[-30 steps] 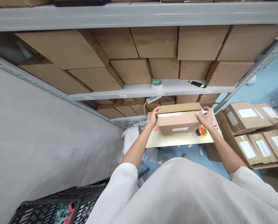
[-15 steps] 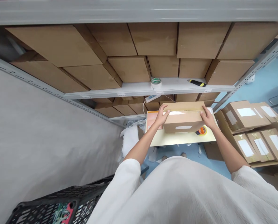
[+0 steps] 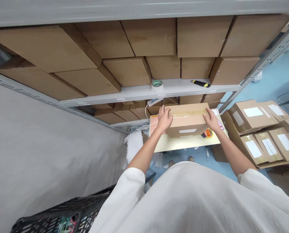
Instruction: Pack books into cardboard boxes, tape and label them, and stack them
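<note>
In the head view a brown cardboard box (image 3: pixel 188 120) sits over the cream tabletop (image 3: pixel 168 144), a strip of clear tape along its top and a white label on the side towards me. My left hand (image 3: pixel 164 119) grips its left end, fingers over the top edge. At the opposite end, my right hand (image 3: pixel 211 119) holds the right side, the thumb on the near face. An orange and yellow tape roll (image 3: pixel 208 133) lies beside the box's right corner. Just right of my right hand, part of a pink-edged phone-like object (image 3: pixel 220 125) shows.
Grey shelving full of cardboard boxes (image 3: pixel 151 37) stands ahead. Its ledge carries a tape roll (image 3: pixel 157 85) and a yellow-black box cutter (image 3: pixel 201 83). Labelled parcels (image 3: pixel 253 113) are stacked at right. A black crate (image 3: pixel 52 213) is at lower left, near the grey wall (image 3: pixel 37 145).
My left hand has shifted further onto the box's top edge, fingers now higher. The pink-edged object has come into view by my right hand. The whole view has turned slightly.
</note>
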{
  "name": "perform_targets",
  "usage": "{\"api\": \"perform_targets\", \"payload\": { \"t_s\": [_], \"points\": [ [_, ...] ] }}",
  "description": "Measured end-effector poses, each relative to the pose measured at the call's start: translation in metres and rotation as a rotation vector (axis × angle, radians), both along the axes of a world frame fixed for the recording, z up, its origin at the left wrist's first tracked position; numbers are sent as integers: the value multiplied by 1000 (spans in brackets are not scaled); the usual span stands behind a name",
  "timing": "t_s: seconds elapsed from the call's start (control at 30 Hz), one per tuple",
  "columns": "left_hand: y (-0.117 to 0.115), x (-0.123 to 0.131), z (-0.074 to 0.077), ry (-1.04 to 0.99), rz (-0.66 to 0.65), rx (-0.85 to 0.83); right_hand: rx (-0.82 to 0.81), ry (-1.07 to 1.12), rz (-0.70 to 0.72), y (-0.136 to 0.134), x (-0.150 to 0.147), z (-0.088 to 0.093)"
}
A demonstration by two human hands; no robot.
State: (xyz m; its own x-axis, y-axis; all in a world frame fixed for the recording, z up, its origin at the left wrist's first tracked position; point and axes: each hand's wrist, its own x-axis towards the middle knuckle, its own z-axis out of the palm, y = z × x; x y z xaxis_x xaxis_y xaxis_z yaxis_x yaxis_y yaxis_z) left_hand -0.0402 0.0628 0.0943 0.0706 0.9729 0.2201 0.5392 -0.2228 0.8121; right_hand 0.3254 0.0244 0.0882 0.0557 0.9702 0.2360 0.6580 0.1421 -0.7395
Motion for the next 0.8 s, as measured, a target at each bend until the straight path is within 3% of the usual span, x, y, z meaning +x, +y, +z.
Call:
{"api": "perform_targets", "payload": {
  "t_s": [0.07,0.17,0.33,0.5,0.67,0.8],
  "points": [
    [-6,18,12,110,-81,88,-3,1,2,0,-1,0],
    [-18,54,23,164,-306,143,-6,22,1,1,-2,-1],
    [-28,88,18,264,-399,91,-48,149,-6,-5,14,-13],
    [-22,80,13,303,-411,83,-191,217,-258,-32,56,-60],
    [-21,79,14,324,-392,72,-503,122,-145,-66,77,-110],
    [-21,80,17,339,-376,37,-595,-76,-27,-73,74,-130]
  ]
}}
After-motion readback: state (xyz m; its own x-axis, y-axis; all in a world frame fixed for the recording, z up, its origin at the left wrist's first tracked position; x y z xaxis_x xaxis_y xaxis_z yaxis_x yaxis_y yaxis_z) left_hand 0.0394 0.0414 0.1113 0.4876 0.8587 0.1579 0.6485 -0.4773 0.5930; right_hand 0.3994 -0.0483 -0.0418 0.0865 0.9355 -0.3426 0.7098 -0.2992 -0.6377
